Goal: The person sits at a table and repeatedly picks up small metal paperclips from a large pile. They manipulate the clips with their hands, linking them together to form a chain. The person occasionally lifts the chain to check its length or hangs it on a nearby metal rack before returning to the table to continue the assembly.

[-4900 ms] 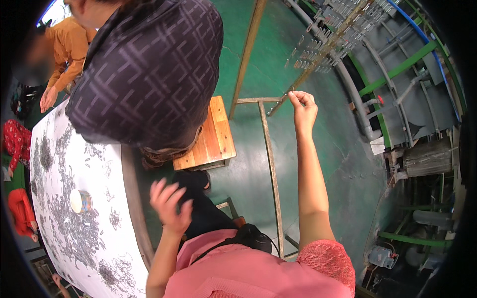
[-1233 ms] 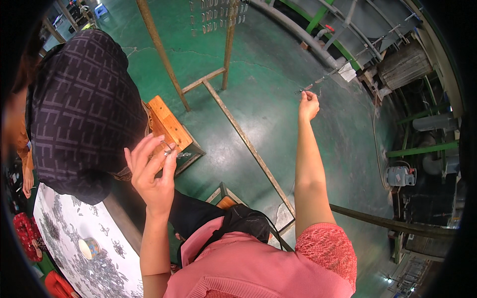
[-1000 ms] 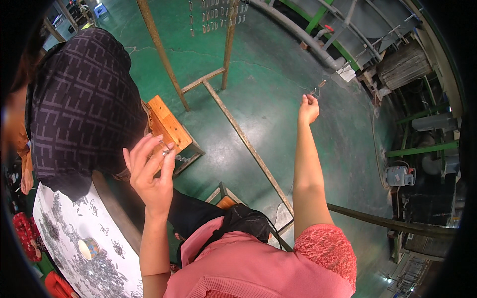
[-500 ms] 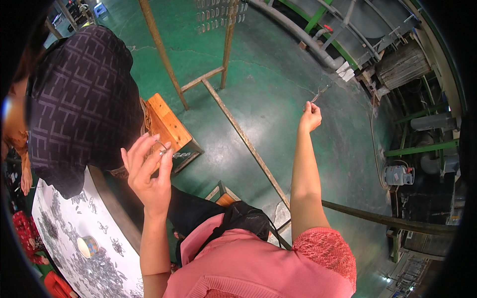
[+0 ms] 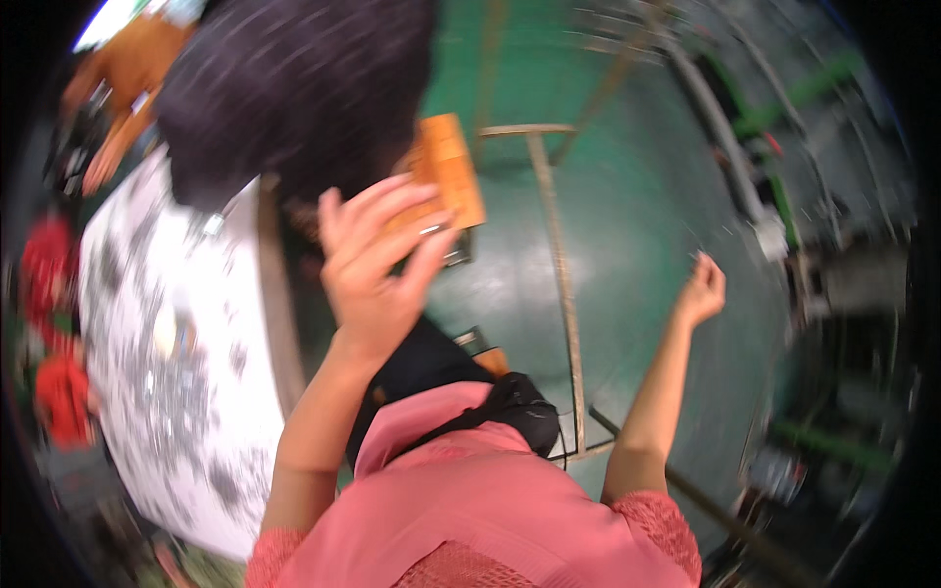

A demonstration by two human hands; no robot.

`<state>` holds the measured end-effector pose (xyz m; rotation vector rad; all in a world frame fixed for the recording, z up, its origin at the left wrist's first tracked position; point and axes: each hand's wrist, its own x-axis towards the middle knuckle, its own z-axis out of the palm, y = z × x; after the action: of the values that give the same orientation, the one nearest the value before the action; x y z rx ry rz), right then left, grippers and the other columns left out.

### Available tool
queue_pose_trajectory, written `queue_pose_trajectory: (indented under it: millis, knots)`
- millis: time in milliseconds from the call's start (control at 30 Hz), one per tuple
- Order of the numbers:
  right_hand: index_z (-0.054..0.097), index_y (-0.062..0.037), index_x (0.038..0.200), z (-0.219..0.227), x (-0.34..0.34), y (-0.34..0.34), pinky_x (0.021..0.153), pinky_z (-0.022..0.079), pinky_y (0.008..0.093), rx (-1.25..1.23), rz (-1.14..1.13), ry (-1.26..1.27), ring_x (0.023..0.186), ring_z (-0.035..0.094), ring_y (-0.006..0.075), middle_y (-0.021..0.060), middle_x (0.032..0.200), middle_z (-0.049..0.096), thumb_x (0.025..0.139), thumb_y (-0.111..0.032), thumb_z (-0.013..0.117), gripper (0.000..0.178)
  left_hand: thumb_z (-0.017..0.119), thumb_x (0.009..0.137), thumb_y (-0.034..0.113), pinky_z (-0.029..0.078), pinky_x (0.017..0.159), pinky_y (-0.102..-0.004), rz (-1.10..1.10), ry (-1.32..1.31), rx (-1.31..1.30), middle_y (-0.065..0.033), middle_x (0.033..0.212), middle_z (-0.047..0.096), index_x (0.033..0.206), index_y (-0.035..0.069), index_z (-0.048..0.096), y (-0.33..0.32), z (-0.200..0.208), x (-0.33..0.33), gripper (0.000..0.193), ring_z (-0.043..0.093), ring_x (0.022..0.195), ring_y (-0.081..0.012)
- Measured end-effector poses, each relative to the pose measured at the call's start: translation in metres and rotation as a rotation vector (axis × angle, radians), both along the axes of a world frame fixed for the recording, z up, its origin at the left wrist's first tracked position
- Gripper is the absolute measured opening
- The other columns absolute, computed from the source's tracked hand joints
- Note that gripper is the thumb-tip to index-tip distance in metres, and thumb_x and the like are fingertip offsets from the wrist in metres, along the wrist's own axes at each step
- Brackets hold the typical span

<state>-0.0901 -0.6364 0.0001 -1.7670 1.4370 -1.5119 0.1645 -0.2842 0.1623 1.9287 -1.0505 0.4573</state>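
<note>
My left hand (image 5: 377, 269) is raised ahead of me, thumb and fingertips pinched on a small shiny metal piece (image 5: 431, 229); its other fingers are spread. My right hand (image 5: 704, 291) is held out to the right over the floor. Its fingertips are closed on a thin metal piece (image 5: 697, 253), blurred too much to show its shape. Left of my left hand stands a white table (image 5: 257, 323) strewn with several small dark and silvery metal pieces (image 5: 181, 402). A small round tub (image 5: 174, 333) sits among them, smeared by motion.
Close in front is a person in a dark patterned garment (image 5: 294, 88), beside a wooden stool (image 5: 451, 171). Other people in orange (image 5: 137, 59) and red (image 5: 64, 397) are across the table. A metal frame (image 5: 559, 265) stands on the green floor. Pipes (image 5: 725, 147) and machinery line the right.
The view has swung left, so the table shows more fully and the scene is blurred. Both hands now appear farther right in the picture, the left higher and the right lower, each still pinched.
</note>
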Motion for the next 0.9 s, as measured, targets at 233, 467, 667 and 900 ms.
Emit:
queue_pose_trajectory:
  millis: [233, 467, 667, 900]
  knots:
    - [0.067, 0.0019, 0.090, 0.024, 0.055, 0.103, 0.070, 0.051, 0.0253, 0.153, 0.430, 0.030, 0.075, 0.061, 0.0109, 0.0071, 0.087, 0.069, 0.090, -0.014, 0.065, 0.016, 0.076, 0.072, 0.012, 0.026, 0.105, -0.0533, 0.178, -0.002, -0.039, 0.0002, 0.105, 0.068, 0.085, 0.012, 0.074, 0.087, -0.006, -0.008, 0.013, 0.060, 0.108, -0.0224]
    - [0.067, 0.0020, 0.089, 0.007, 0.145, 0.214, 0.069, 0.050, 0.0243, 0.335, 0.993, -0.075, 0.074, 0.060, 0.0113, 0.0064, 0.085, 0.067, 0.088, -0.009, 0.067, 0.011, 0.074, 0.076, 0.018, 0.019, 0.106, -0.0571, 0.489, 0.099, 0.004, 0.0034, 0.105, 0.066, 0.084, 0.014, 0.074, 0.176, -0.030, -0.018, 0.009, 0.058, 0.106, -0.0180]
    - [0.070, 0.0002, 0.088, -0.005, 0.208, 0.318, 0.075, 0.049, 0.0246, 0.311, 1.447, 0.116, 0.078, 0.062, 0.0098, 0.0046, 0.083, 0.069, 0.083, -0.009, 0.070, 0.010, 0.074, 0.077, 0.016, 0.028, 0.103, -0.0506, 0.727, 0.052, 0.044, 0.0019, 0.103, 0.067, 0.086, 0.013, 0.076, 0.248, -0.061, -0.023, 0.010, 0.058, 0.103, -0.0194]
    - [0.070, -0.0001, 0.085, -0.031, 0.234, 0.415, 0.068, 0.049, 0.0239, 0.466, 1.799, 0.176, 0.071, 0.064, 0.0109, 0.0069, 0.078, 0.070, 0.080, -0.008, 0.072, 0.010, 0.074, 0.078, 0.015, 0.039, 0.084, -0.0315, 0.851, -0.068, 0.009, -0.0017, 0.102, 0.069, 0.086, 0.009, 0.075, 0.291, -0.072, -0.025, 0.010, 0.058, 0.095, -0.0188]
